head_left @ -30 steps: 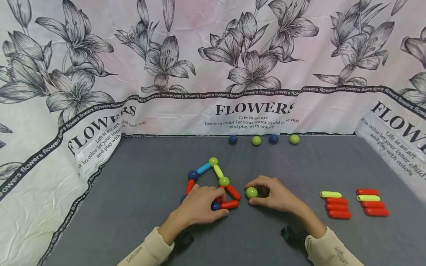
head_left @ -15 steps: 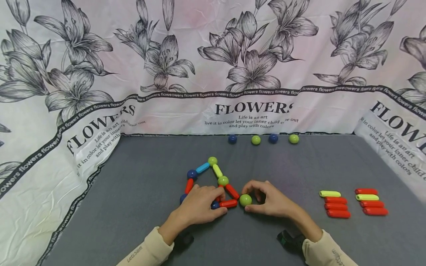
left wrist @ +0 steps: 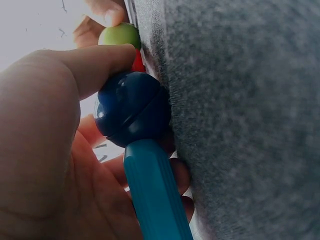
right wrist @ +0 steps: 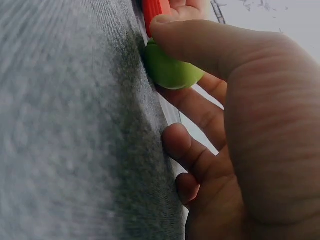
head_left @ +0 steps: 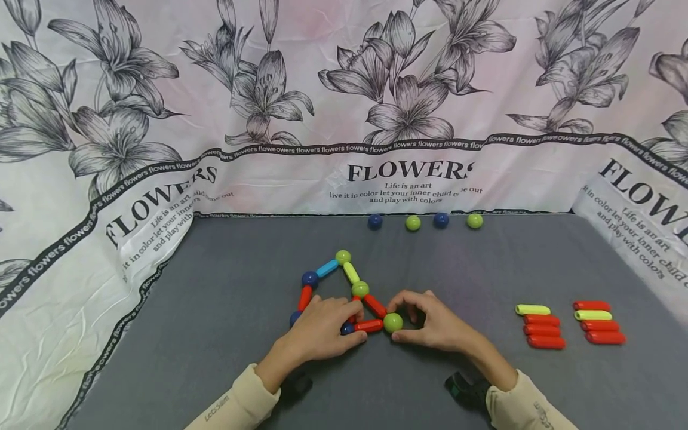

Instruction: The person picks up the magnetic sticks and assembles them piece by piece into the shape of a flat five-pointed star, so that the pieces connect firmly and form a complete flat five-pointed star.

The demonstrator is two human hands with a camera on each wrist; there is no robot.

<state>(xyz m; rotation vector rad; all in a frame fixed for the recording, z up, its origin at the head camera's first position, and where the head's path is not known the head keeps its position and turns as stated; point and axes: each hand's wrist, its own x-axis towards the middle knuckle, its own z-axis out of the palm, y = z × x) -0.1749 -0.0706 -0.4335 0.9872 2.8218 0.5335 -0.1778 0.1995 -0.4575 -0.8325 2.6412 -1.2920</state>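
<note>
A frame of coloured rods and balls lies on the grey cloth. My left hand (head_left: 319,327) holds a dark blue ball (left wrist: 132,107) of it, thumb along one side, with a teal rod (left wrist: 155,190) running back under the palm. A red rod (head_left: 369,325) reaches right from that ball. At its end my right hand (head_left: 438,325) pinches a green ball (head_left: 393,322) between thumb and fingers. A second red rod (head_left: 375,306) slants from another green ball (head_left: 360,289) down to the same pinched ball. The left hand covers part of the frame.
Along the back edge sit blue balls (head_left: 441,220) and green balls (head_left: 475,221). Two stacks at the right hold red rods (head_left: 545,342) and yellow-green rods (head_left: 593,315). A flower-printed cloth (head_left: 408,119) hangs behind and at the sides.
The right hand has carried its green ball left and slightly down, from apart from the frame to the ends of the two red rods. The left hand has stayed in place.
</note>
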